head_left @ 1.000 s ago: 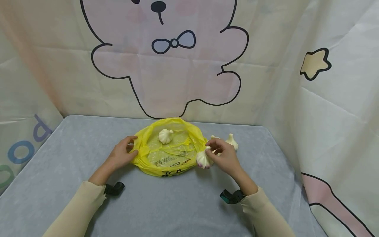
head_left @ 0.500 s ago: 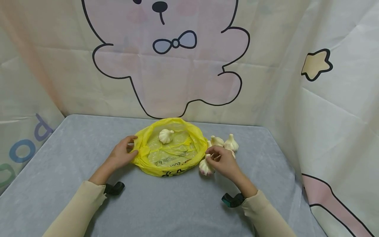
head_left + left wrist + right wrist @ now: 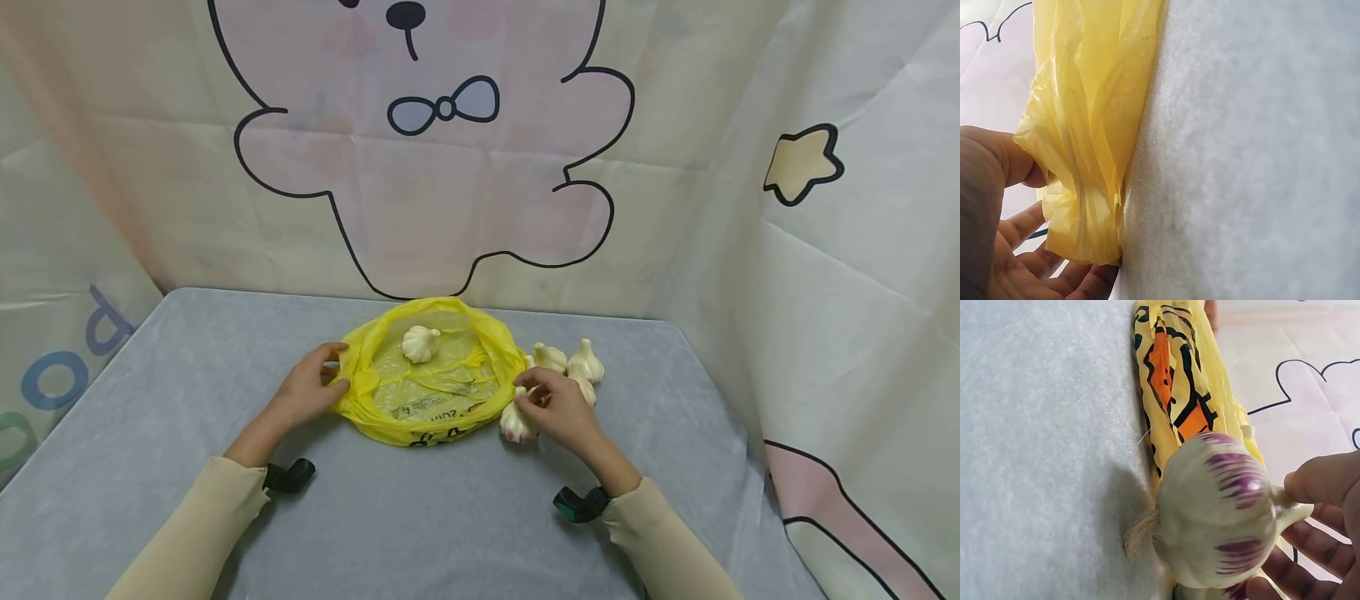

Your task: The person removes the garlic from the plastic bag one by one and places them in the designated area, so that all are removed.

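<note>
A yellow plastic bag (image 3: 356, 379) lies with its mouth spread wide, one white garlic bulb (image 3: 419, 344) inside near the back. At the bag's left side, my left hand (image 3: 306, 386) grips the gathered plastic, thumb and fingers curled about its edge in the left wrist view. Between thumb and fingers my right hand (image 3: 562, 408) pinches the stem of a purple-streaked garlic bulb (image 3: 1216, 512), root end toward the cloth. That bulb is right beside the bag's front right rim. Part of it hides behind my fingers in the head view.
Several more garlic bulbs (image 3: 587, 362) sit clustered right of the bag, partly behind my right hand. A grey cloth (image 3: 420, 525) covers the table. Behind the table's back edge hangs a printed curtain (image 3: 480, 208).
My right hand has lowered the pinched garlic bulb, then shifted it slightly left toward the bag. More of the clustered bulbs shows now. The left hand and bag have stayed put.
</note>
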A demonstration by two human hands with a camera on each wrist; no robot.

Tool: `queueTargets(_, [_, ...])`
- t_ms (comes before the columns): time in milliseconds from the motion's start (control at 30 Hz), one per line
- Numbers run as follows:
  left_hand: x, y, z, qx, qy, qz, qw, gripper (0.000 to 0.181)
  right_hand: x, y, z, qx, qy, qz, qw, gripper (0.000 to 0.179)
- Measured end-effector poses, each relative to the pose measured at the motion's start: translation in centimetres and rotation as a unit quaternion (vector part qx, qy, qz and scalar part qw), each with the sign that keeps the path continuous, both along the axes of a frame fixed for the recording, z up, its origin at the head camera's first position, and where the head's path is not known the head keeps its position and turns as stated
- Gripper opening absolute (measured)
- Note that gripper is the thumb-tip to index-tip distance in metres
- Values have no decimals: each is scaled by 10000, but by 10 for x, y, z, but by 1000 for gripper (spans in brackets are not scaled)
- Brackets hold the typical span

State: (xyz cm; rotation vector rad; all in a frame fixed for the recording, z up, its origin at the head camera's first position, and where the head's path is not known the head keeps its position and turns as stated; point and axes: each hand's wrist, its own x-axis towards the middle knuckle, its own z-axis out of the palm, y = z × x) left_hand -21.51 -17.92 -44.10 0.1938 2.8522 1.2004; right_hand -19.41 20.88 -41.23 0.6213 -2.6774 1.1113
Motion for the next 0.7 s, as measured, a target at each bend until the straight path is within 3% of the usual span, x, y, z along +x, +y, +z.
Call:
queueTargets(300, [0, 0, 1, 11, 18, -24, 10000, 58, -2, -2, -2, -33, 65, 24, 10000, 18])
queueTargets(700, [0, 2, 1, -69, -200, 90, 9997, 59, -4, -3, -1, 41, 176, -43, 9998, 18])
